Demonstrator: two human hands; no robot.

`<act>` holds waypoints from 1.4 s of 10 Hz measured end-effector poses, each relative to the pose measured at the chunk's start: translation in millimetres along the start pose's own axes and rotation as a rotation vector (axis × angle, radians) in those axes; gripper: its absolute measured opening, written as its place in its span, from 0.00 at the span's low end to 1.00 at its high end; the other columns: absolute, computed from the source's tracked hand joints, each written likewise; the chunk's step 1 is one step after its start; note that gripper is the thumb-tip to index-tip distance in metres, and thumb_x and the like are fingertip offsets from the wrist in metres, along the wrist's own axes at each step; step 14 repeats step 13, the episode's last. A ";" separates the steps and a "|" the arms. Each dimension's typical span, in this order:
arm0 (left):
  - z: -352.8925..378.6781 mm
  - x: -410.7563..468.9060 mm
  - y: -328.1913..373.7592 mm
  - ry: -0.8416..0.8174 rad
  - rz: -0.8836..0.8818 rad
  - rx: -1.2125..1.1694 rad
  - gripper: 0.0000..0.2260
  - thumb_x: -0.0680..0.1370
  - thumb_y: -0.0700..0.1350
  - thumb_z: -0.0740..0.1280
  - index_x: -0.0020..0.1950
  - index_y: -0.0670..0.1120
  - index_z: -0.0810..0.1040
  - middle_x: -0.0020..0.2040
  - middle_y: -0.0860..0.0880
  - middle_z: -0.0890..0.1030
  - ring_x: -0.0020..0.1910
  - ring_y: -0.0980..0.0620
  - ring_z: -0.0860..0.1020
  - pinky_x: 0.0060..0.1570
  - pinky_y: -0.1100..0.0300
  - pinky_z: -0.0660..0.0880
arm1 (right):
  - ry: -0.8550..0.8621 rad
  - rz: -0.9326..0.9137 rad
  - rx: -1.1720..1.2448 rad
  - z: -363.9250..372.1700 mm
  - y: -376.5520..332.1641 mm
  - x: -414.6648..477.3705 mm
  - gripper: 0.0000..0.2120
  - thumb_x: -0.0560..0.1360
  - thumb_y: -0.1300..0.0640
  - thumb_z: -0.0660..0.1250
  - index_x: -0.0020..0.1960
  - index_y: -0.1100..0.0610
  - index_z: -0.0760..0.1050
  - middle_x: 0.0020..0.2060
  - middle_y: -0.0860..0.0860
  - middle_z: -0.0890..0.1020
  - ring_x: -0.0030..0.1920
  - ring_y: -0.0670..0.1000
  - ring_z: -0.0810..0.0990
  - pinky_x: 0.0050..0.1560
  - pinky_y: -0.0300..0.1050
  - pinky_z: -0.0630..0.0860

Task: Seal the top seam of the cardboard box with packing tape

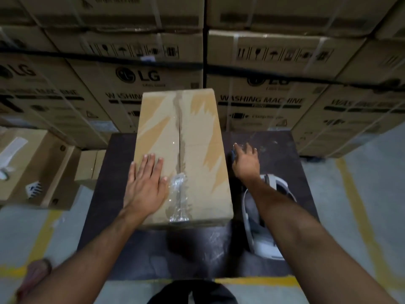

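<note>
Two hands work: left hand lies flat, fingers spread, on the stiff box standing on the dark table; right hand reaches beside it, its grip unclear.

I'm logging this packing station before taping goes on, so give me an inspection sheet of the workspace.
Surface: dark scuffed tabletop, box upon it.
Job's things: brown cardboard box, flaps closed; crumpled clear tape on the seam's near end.
Clutter: white plastic device right of box.
Grippers: left hand flat on box top; right hand reaching beside box at something dark, unclear.
Cables: nothing seen.
Surroundings: stacked washing machine cartons; yellow floor lines.
</note>
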State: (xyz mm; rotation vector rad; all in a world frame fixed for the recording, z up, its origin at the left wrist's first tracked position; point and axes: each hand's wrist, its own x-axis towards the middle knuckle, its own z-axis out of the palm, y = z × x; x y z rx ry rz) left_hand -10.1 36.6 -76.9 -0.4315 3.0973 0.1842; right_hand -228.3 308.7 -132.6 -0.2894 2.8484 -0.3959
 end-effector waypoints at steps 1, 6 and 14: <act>-2.1 -0.6 1.1 -0.014 -0.004 0.011 0.30 0.86 0.57 0.47 0.87 0.47 0.54 0.88 0.44 0.54 0.87 0.46 0.49 0.84 0.39 0.43 | -0.070 0.009 -0.020 17.1 4.0 -4.8 0.33 0.84 0.56 0.64 0.86 0.47 0.57 0.86 0.61 0.56 0.84 0.71 0.53 0.84 0.64 0.59; -5.6 -3.2 4.4 -0.025 -0.003 0.012 0.29 0.88 0.57 0.47 0.87 0.47 0.50 0.88 0.44 0.50 0.87 0.46 0.46 0.84 0.39 0.42 | 0.103 0.015 0.042 -0.8 -0.8 -11.8 0.29 0.87 0.37 0.50 0.85 0.45 0.60 0.86 0.58 0.59 0.86 0.66 0.53 0.84 0.67 0.53; -40.7 9.4 -7.9 -0.004 0.033 -0.161 0.35 0.86 0.64 0.47 0.87 0.48 0.42 0.88 0.46 0.46 0.87 0.49 0.42 0.84 0.43 0.38 | 0.130 -0.370 -0.174 -65.1 -124.8 -97.6 0.38 0.83 0.27 0.43 0.87 0.44 0.42 0.88 0.54 0.47 0.87 0.58 0.41 0.85 0.68 0.40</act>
